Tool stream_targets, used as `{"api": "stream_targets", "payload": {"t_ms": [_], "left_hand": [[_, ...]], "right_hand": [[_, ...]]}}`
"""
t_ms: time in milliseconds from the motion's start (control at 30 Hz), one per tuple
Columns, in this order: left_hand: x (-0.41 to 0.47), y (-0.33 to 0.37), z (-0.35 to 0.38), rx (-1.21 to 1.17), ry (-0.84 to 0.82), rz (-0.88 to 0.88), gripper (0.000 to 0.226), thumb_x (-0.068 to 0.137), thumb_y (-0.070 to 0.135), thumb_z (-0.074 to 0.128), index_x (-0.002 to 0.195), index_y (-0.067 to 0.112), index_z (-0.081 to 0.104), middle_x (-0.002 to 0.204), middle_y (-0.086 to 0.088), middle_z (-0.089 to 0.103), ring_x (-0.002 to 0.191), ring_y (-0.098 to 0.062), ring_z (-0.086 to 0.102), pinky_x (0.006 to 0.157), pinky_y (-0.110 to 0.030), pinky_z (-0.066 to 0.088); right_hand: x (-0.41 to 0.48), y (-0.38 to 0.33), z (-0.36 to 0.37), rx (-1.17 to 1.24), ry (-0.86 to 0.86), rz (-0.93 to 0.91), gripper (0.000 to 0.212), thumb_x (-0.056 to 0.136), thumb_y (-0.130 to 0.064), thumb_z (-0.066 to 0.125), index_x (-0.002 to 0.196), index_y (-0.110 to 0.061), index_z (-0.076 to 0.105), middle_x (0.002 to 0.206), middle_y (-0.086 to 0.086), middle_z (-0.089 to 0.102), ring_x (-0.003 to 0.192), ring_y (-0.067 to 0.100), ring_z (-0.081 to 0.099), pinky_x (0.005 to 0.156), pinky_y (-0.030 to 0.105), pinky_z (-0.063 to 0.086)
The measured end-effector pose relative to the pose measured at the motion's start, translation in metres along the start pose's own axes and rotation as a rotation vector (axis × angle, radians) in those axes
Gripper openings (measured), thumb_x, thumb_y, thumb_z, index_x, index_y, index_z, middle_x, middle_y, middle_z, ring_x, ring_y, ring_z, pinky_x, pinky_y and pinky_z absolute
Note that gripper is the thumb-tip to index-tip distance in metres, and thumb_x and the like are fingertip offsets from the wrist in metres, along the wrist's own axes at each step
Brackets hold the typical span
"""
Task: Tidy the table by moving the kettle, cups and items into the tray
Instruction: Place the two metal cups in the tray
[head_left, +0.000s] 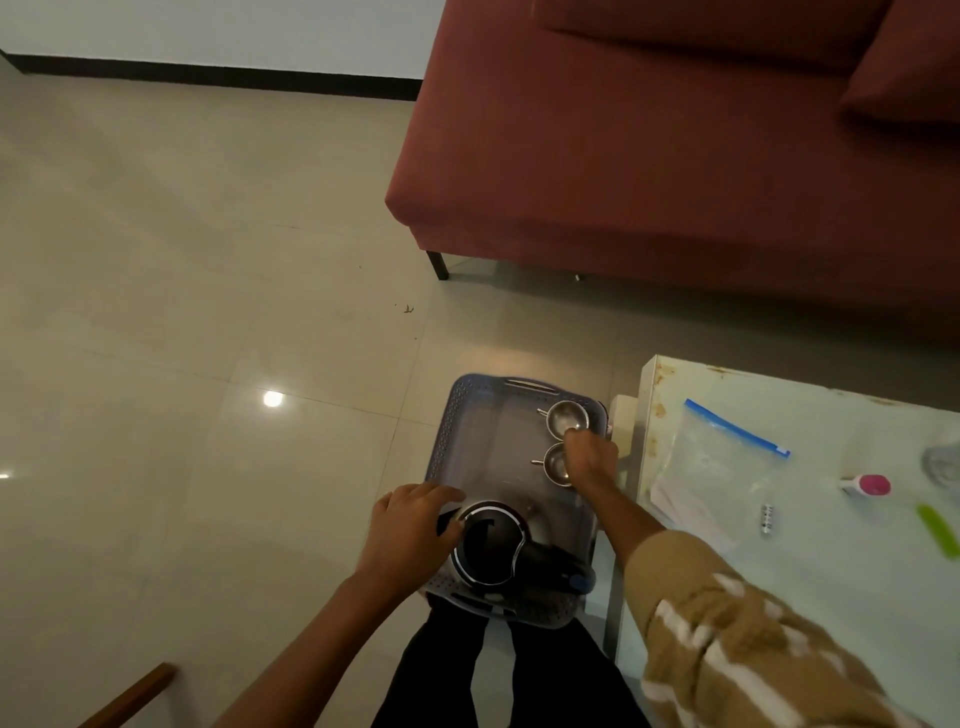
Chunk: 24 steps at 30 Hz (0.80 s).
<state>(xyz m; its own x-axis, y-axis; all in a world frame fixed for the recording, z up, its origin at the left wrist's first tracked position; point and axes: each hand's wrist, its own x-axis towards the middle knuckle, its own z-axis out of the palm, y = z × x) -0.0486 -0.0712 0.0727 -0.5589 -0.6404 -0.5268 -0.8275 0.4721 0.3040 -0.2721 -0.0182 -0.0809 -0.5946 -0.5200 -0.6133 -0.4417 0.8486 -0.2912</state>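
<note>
Well, the kettle (488, 545) sits at 6 o'clock in the tray (457, 415), with the far cup (565, 418) at 1 o'clock and the near cup (555, 464) at 2. The left hand (410, 525) rests straight fingers on the kettle's 10 o'clock edge. The right hand (589, 457) curls down between the cups; I cannot tell whether it grips one.

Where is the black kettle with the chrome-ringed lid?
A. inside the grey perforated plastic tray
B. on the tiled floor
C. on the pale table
A: the black kettle with the chrome-ringed lid sits at the near end of the grey perforated plastic tray, with the left hand touching it.
</note>
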Motion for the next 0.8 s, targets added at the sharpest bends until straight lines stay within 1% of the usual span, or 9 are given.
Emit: {"api": "stream_targets", "payload": {"t_ms": [133, 233, 300, 367, 433, 533, 600, 700, 800], "left_hand": [[0.000, -0.001, 0.002, -0.011, -0.004, -0.006, 0.037, 0.089, 0.038, 0.053, 0.126, 0.031, 0.053, 0.130, 0.010, 0.056, 0.124, -0.014, 0.047, 0.106, -0.035, 0.033], [0.003, 0.000, 0.003, -0.019, -0.004, 0.001, 0.037, 0.089, 0.037, 0.053, 0.126, 0.031, 0.053, 0.130, 0.009, 0.056, 0.123, -0.014, 0.047, 0.106, -0.035, 0.033], [0.005, 0.003, 0.003, -0.015, 0.002, 0.011, 0.037, 0.089, 0.037, 0.053, 0.126, 0.031, 0.052, 0.130, 0.010, 0.056, 0.123, -0.014, 0.047, 0.106, -0.035, 0.032], [0.006, 0.005, 0.002, -0.011, 0.003, 0.017, 0.037, 0.089, 0.036, 0.053, 0.126, 0.032, 0.052, 0.132, 0.010, 0.055, 0.125, -0.014, 0.046, 0.106, -0.035, 0.032], [0.007, 0.009, 0.000, -0.018, 0.004, 0.023, 0.037, 0.089, 0.035, 0.052, 0.126, 0.031, 0.052, 0.132, 0.010, 0.054, 0.125, -0.014, 0.045, 0.105, -0.035, 0.033], [0.008, 0.015, -0.002, -0.055, 0.013, 0.037, 0.037, 0.089, 0.032, 0.054, 0.126, 0.029, 0.053, 0.133, 0.007, 0.054, 0.124, -0.016, 0.046, 0.102, -0.034, 0.036], [0.007, 0.021, -0.003, -0.079, 0.023, 0.045, 0.036, 0.088, 0.030, 0.055, 0.124, 0.027, 0.054, 0.132, 0.006, 0.055, 0.122, -0.017, 0.048, 0.100, -0.033, 0.039], [0.003, 0.032, -0.003, -0.115, 0.048, 0.076, 0.035, 0.087, 0.028, 0.056, 0.123, 0.027, 0.056, 0.132, 0.006, 0.056, 0.122, -0.017, 0.048, 0.101, -0.032, 0.039], [-0.009, 0.045, 0.000, -0.162, 0.072, 0.136, 0.034, 0.088, 0.022, 0.055, 0.122, 0.023, 0.058, 0.130, 0.004, 0.057, 0.120, -0.016, 0.051, 0.097, -0.025, 0.038]], "right_hand": [[-0.005, 0.001, -0.008, -0.139, -0.014, -0.052, 0.029, 0.090, -0.011, 0.051, 0.117, -0.009, 0.059, 0.117, 0.012, 0.065, 0.109, 0.031, 0.061, 0.087, 0.034, 0.048], [-0.007, 0.002, -0.008, -0.115, -0.012, -0.054, 0.030, 0.090, -0.009, 0.048, 0.117, -0.010, 0.060, 0.118, 0.011, 0.065, 0.109, 0.031, 0.061, 0.085, 0.032, 0.048], [-0.007, 0.004, -0.006, -0.059, -0.001, -0.043, 0.031, 0.093, -0.011, 0.041, 0.118, -0.007, 0.059, 0.119, 0.013, 0.063, 0.111, 0.031, 0.059, 0.083, 0.030, 0.044], [-0.008, 0.006, -0.008, -0.095, -0.017, -0.064, 0.032, 0.095, -0.013, 0.035, 0.117, -0.005, 0.057, 0.119, 0.016, 0.061, 0.110, 0.032, 0.057, 0.080, 0.030, 0.040], [-0.011, 0.005, -0.013, -0.081, 0.007, -0.058, 0.029, 0.094, -0.011, 0.040, 0.118, -0.006, 0.056, 0.118, 0.016, 0.062, 0.108, 0.032, 0.060, 0.083, 0.033, 0.046], [-0.027, 0.002, -0.022, 0.005, 0.080, -0.080, 0.026, 0.092, -0.011, 0.047, 0.115, -0.008, 0.059, 0.114, 0.014, 0.065, 0.105, 0.032, 0.062, 0.081, 0.034, 0.049], [-0.039, 0.003, -0.026, 0.085, 0.123, -0.091, 0.024, 0.091, -0.016, 0.049, 0.108, -0.007, 0.062, 0.108, 0.014, 0.066, 0.101, 0.031, 0.062, 0.075, 0.032, 0.047], [-0.065, 0.012, -0.035, 0.250, 0.129, -0.115, 0.020, 0.089, -0.017, 0.051, 0.095, -0.006, 0.066, 0.095, 0.013, 0.068, 0.090, 0.030, 0.062, 0.068, 0.032, 0.045], [-0.093, 0.025, -0.038, 0.406, 0.137, -0.138, 0.017, 0.088, -0.016, 0.053, 0.092, -0.008, 0.067, 0.090, 0.011, 0.069, 0.085, 0.027, 0.063, 0.071, 0.034, 0.049]]}}
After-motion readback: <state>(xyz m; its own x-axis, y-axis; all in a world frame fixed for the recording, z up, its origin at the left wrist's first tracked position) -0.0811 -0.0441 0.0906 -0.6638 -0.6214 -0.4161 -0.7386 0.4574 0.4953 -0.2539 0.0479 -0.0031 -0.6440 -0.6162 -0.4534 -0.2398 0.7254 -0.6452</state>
